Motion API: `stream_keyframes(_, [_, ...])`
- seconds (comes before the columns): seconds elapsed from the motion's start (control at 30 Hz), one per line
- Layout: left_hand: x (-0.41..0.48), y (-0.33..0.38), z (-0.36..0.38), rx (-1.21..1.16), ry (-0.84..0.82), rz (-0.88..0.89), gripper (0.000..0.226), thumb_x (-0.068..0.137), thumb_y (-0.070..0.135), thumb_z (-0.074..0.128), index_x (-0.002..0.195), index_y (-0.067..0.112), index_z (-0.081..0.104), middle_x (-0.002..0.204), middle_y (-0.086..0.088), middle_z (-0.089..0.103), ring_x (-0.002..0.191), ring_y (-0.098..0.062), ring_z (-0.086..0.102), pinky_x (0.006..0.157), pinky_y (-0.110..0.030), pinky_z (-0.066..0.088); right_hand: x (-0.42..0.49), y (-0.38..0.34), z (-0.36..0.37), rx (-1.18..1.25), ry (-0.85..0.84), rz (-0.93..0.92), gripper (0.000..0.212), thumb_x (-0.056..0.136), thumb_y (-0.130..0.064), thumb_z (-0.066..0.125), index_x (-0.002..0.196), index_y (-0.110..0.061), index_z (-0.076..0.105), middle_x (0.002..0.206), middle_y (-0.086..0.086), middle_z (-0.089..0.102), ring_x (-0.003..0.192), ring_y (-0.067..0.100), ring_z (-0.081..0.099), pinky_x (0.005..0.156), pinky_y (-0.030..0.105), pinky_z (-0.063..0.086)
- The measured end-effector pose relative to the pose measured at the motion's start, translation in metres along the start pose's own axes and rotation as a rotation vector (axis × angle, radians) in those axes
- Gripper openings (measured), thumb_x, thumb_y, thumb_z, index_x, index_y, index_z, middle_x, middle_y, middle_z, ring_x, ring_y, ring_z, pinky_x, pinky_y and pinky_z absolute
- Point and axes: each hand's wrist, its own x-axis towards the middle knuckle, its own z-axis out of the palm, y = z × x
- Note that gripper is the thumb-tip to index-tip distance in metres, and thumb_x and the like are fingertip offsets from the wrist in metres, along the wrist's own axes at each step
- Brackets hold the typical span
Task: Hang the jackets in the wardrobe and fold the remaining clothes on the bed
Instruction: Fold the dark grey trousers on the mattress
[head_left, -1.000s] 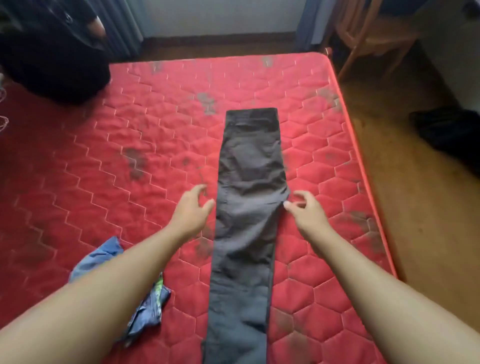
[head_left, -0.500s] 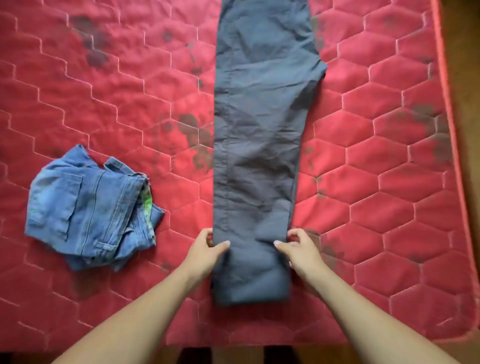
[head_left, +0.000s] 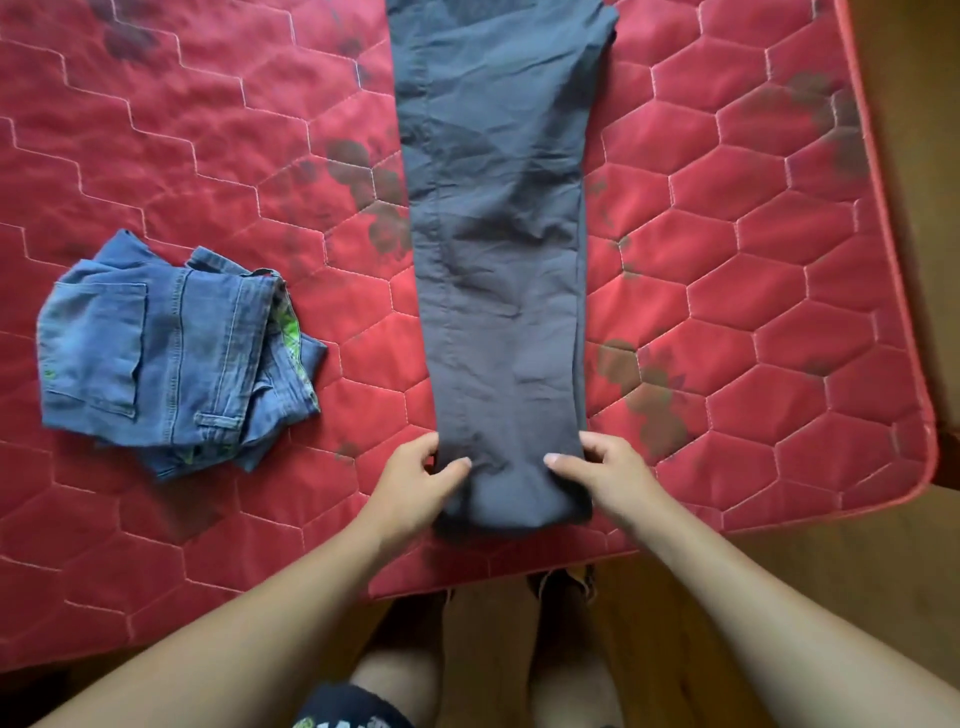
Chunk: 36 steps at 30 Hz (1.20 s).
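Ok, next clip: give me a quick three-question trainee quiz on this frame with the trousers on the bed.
1. True or false: the blue jeans lie folded on the red mattress, apart from the grey trousers.
2. Multiple choice: where do the left hand and right hand grip the grey trousers? A) at the waistband B) at the near end, one on each side edge C) both on the same side edge
3. Fill in: the blue jeans lie on the person's ____ side of the grey trousers.
Key: 1 true; 2 B; 3 left.
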Motion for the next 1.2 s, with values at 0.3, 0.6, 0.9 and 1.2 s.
stream_keyframes(0.3, [-0.033,-0.014,-0.004,-0.188,-0.135,-0.161,0.024,0.087,0.019,0.072,0.110,0.016,0.071,0.109,0.000,0.077,0.101,-0.017,0.072,0.077,-0.029,0.058,-0.034,0.026,0.013,0.192,-0.014,0.073,0.012,0.096,-0.011,0.066,0.094,-0.017,0.076,0.092,-0.004,0.078,0.078,0.008,0.071,0.063,0.023,0.053])
stream_keyframes(0.6, [-0.074,-0.084,0.032,-0.310,0.007,-0.308,0.021,0.100,0.018,0.063,0.110,0.002,0.072,0.110,-0.017,0.075,0.107,-0.036,0.070,0.099,-0.058,0.052,-0.053,0.094,0.023,0.106,0.005,0.203,0.032,0.100,-0.016,0.063,0.070,-0.017,0.052,0.058,-0.002,0.055,0.049,0.007,0.053,0.047,0.023,0.045])
stream_keyframes(0.9, [-0.069,-0.091,0.032,0.393,0.064,-0.238,0.016,0.098,0.031,0.062,0.100,0.017,0.068,0.095,-0.002,0.073,0.091,-0.024,0.069,0.083,-0.038,0.056,-0.055,0.120,0.021,-0.542,0.147,0.084,0.022,0.096,-0.037,0.062,0.083,-0.021,0.053,0.076,-0.001,0.065,0.075,0.024,0.064,0.074,0.043,0.054])
stream_keyframes(1.2, [0.067,-0.018,-0.001,0.870,0.336,0.347,0.063,0.099,0.032,0.058,0.157,0.020,0.034,0.165,-0.018,0.013,0.153,-0.037,0.013,0.121,-0.048,0.022,0.063,0.013,0.021,-1.076,0.454,-0.600,0.058,0.092,-0.033,0.064,0.146,-0.015,0.050,0.158,0.017,0.035,0.145,0.038,0.033,0.112,0.056,0.039])
